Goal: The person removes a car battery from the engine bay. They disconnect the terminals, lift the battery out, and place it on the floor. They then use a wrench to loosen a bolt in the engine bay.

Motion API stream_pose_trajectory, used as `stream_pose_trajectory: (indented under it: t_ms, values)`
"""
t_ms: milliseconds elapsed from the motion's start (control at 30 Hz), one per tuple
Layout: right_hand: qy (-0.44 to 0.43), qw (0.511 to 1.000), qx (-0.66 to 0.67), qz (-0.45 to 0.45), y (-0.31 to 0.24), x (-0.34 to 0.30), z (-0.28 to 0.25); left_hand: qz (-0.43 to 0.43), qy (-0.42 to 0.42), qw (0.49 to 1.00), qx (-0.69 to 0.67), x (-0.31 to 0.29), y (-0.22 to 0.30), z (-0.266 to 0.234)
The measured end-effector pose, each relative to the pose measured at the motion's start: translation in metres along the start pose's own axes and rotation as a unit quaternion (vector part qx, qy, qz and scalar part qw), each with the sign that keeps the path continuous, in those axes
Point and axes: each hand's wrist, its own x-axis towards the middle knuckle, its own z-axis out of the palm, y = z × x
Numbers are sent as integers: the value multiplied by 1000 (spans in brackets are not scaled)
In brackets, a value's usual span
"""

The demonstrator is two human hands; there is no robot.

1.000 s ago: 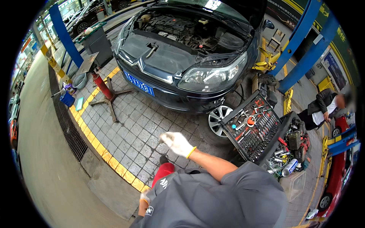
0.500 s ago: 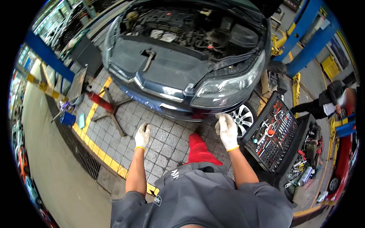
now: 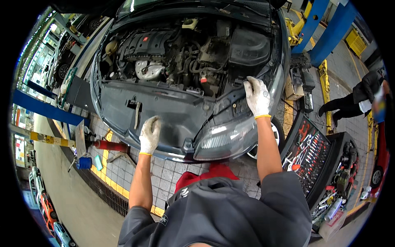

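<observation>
While standing at front of dark car [image 3: 286, 49], facing open engine bay [image 3: 187, 61]. Holding left gloved hand [image 3: 149, 135] above dark cover panel [image 3: 175, 109], just right of pale lever [image 3: 137, 116] in cut-out [image 3: 132, 105], with fingers loosely curled. Holding right gloved hand [image 3: 258, 99] farther forward, above inner edge of headlight [image 3: 224, 140], with fingers half-bent. Can't tell whether touching or gripping anything with either. Also seeing engine cover [image 3: 144, 44] beyond panel, socket-set case [image 3: 293, 135] off to right, red support stand [image 3: 110, 145] off to left.
</observation>
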Motion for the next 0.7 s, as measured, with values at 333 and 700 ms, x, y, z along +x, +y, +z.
stream_pose_trajectory:
  t_ms: [333, 700]
  values:
    - [-70, 993, -95, -18, 19, 20, 17, 158, 37, 982, 95, 160, 42, 50]
    - [-139, 973, -181, 33, 9, 39, 36, -111, -280, 953, 20, 318, 62, 165]
